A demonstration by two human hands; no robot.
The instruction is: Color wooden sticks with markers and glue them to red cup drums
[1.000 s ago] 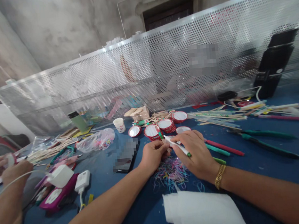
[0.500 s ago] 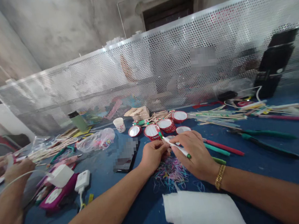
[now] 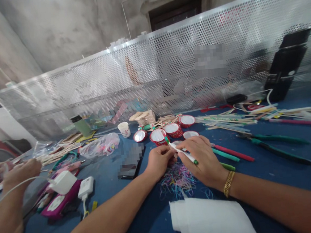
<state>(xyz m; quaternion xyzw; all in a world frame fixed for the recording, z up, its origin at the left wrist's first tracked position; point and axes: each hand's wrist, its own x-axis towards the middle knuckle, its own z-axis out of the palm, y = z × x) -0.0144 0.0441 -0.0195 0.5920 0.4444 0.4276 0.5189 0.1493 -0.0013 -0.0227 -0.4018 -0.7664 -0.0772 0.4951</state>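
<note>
My right hand [image 3: 203, 161] grips a thin white stick with green ends [image 3: 180, 150], tilted up to the left. My left hand [image 3: 159, 160] is closed in a pinch right beside the stick's upper end; what it pinches is too small to name. Both hands hover over a heap of thin coloured rubber bands [image 3: 176, 180] on the blue table [image 3: 258, 172]. Just beyond the hands lie several round red-rimmed lids with white tops [image 3: 173, 129].
A white stack of paper [image 3: 210, 220] lies at the near edge. Green-handled pliers [image 3: 275, 146] and coloured sticks [image 3: 229, 153] lie to the right, a phone [image 3: 131, 162] and chargers [image 3: 65, 182] to the left. Another person's hands [image 3: 16, 175] work at far left. A perforated metal screen [image 3: 167, 68] backs the table.
My hands stay nearly still; the stick in my right hand has tipped slightly more upright. The other person's hands at far left have shifted a little.
</note>
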